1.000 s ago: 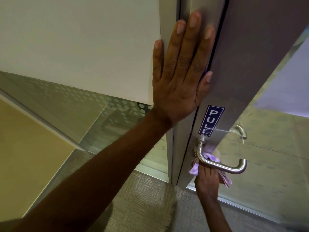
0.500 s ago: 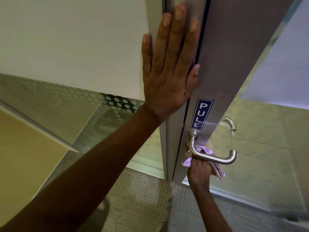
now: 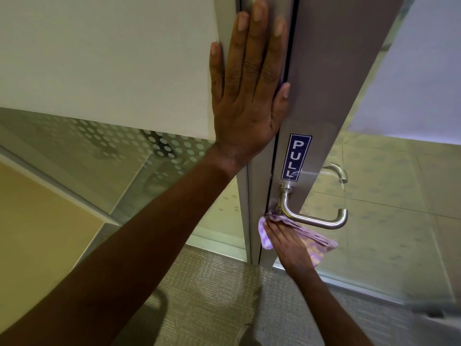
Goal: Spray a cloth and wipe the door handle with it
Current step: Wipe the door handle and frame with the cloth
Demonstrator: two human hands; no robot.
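Note:
A steel lever door handle [image 3: 314, 221] sticks out of the grey metal door stile [image 3: 321, 101], just under a blue PULL sticker [image 3: 296, 157]. My left hand [image 3: 249, 88] lies flat with straight fingers on the door edge, above the sticker. My right hand [image 3: 287, 242] holds a purple and white checked cloth [image 3: 316, 239] and presses it up against the underside of the handle, near its base. Part of the cloth hangs out to the right of the hand. No spray bottle is in view.
The door is glass right of the stile, with a second handle [image 3: 336, 172] seen through it. A frosted, dotted glass panel [image 3: 139, 151] and a white wall [image 3: 99, 51] stand at the left. Grey carpet [image 3: 212, 290] lies below.
My right hand has slid the cloth down, from wrapped behind the handle bar to below it near the base. The left hand stays flat on the door edge. The camera shifted slightly.

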